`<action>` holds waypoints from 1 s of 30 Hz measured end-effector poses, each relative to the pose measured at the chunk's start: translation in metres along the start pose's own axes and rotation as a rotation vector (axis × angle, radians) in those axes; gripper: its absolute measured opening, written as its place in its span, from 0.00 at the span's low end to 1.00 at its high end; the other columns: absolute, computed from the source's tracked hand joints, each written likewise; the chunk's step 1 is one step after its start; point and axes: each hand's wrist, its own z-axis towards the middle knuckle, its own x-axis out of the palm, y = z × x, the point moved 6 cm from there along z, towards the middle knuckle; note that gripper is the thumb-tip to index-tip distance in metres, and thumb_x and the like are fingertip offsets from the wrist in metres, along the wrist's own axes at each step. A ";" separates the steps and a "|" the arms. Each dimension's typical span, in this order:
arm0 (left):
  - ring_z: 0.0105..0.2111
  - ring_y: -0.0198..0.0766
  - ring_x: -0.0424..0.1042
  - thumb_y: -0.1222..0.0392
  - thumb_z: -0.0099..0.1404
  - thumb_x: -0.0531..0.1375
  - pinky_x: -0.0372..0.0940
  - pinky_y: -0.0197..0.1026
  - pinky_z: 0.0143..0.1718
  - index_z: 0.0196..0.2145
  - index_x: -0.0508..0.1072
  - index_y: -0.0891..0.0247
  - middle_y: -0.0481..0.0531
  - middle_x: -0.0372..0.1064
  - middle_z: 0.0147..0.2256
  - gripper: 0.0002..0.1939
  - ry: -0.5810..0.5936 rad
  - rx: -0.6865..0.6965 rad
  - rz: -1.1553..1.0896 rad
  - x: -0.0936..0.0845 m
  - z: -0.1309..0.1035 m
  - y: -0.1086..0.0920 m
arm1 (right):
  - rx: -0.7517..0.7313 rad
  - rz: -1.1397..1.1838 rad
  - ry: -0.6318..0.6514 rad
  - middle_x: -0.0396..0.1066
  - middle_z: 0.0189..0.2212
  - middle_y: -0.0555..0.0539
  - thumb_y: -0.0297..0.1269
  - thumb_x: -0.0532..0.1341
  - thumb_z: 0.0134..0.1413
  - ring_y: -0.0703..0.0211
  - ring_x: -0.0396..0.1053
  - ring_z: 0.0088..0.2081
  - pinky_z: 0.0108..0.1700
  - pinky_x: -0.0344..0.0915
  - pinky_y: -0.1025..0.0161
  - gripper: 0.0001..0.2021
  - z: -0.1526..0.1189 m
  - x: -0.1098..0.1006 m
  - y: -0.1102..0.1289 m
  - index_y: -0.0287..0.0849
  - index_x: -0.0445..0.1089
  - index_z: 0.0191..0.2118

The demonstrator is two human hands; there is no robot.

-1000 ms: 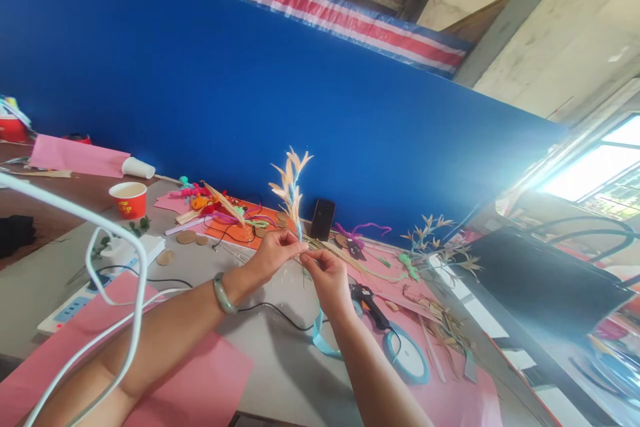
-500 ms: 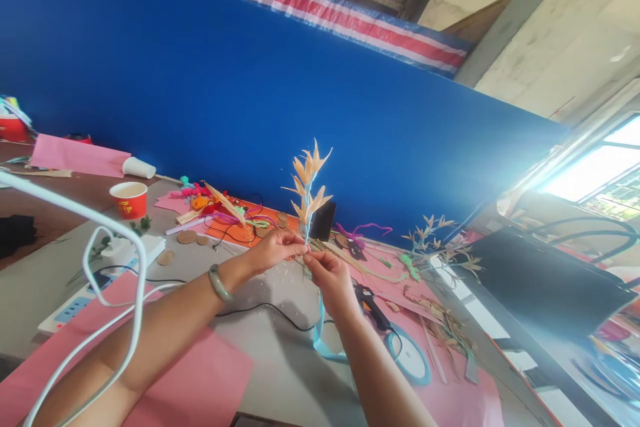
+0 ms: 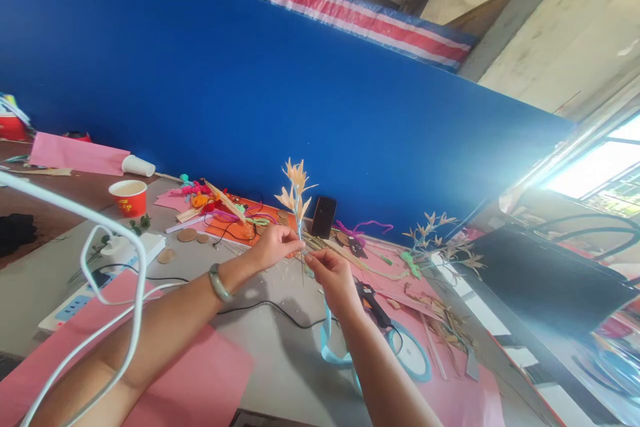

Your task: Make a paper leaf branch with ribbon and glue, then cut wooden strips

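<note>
My left hand, with a bracelet at the wrist, pinches the stem of a spray of pale orange dried leaves that stands upright. Light blue tape is wrapped along the stem. Just right of it, my right hand has its fingers pressed together on the light blue tape, whose loose length hangs below in a loop. The tape's roll lies on pink paper beside the right forearm. A thin bare wire end sticks down between the hands.
A black glue gun lies right of my right hand. Behind are a phone, purple pipe cleaners and another leaf spray. A red cup and a power strip are at left. A white cable crosses the near left.
The leaf spray has turned and sunk slightly, uncovering the phone. The hands have moved a little apart, and the tape loop has shifted slightly right.
</note>
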 end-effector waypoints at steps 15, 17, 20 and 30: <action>0.22 0.32 0.64 0.59 0.53 0.62 0.57 0.35 0.25 0.22 0.69 0.65 0.48 0.68 0.21 0.08 -0.172 0.113 0.212 -0.001 -0.006 -0.005 | -0.091 -0.115 -0.120 0.69 0.21 0.50 0.43 0.66 0.43 0.63 0.60 0.23 0.28 0.57 0.65 0.11 0.002 0.007 0.002 0.39 0.72 0.25; 0.23 0.32 0.64 0.60 0.53 0.62 0.57 0.35 0.25 0.22 0.69 0.65 0.48 0.68 0.22 0.08 -0.187 0.116 0.213 -0.001 -0.005 -0.003 | -0.108 -0.142 -0.131 0.68 0.20 0.50 0.43 0.65 0.44 0.64 0.59 0.23 0.27 0.56 0.65 0.11 0.001 0.008 0.003 0.39 0.72 0.25; 0.23 0.32 0.63 0.59 0.53 0.63 0.57 0.35 0.26 0.21 0.68 0.65 0.47 0.66 0.21 0.09 -0.185 0.109 0.145 0.001 -0.003 0.002 | -0.127 -0.147 -0.129 0.68 0.20 0.50 0.42 0.64 0.45 0.64 0.59 0.23 0.27 0.55 0.65 0.11 0.001 0.007 0.004 0.39 0.72 0.25; 0.31 0.34 0.67 0.52 0.56 0.63 0.60 0.37 0.33 0.31 0.76 0.66 0.53 0.72 0.34 0.13 0.198 -0.130 -0.517 0.022 -0.005 0.014 | 0.018 0.086 -0.039 0.56 0.14 0.57 0.48 0.67 0.42 0.69 0.47 0.18 0.21 0.43 0.67 0.15 0.004 0.004 -0.007 0.40 0.69 0.25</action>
